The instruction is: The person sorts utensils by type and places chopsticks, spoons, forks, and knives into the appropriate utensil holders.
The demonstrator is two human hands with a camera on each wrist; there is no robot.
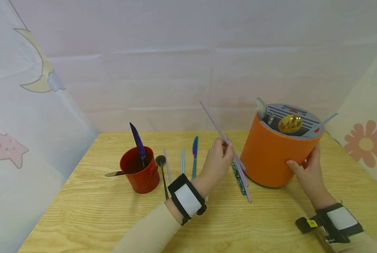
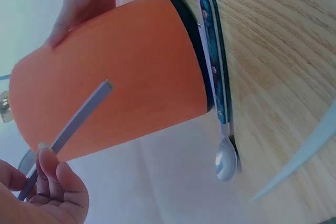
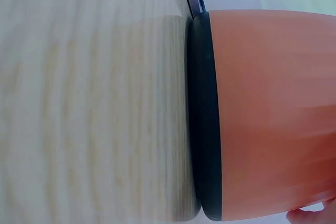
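Between thumb and fingertips my left hand (image 1: pixel 216 160) pinches a purple chopstick (image 1: pixel 211 118), raised at a slant above the table; its squared end also shows before the orange wall in the left wrist view. My right hand (image 1: pixel 311 177) grips the right side of an orange utensil holder (image 1: pixel 267 158), thumb toward the front. Its grey slotted top carries a gold spoon (image 1: pixel 290 124), silver spoons (image 1: pixel 261 107) and a pale bluish stick (image 1: pixel 323 123). Purple chopsticks (image 1: pixel 245 181) and a teal-patterned handle (image 1: pixel 239 181) lie at its left, close to the base.
On the left stands a red cup (image 1: pixel 143 182) with a purple-blue knife (image 1: pixel 138 141) and another utensil leaning out. To its right lie a dark spoon (image 1: pixel 160 161), a thin pale purple stick (image 1: pixel 167 165), bluish chopsticks (image 1: pixel 183 160) and a rainbow-coloured knife (image 1: pixel 195 146).
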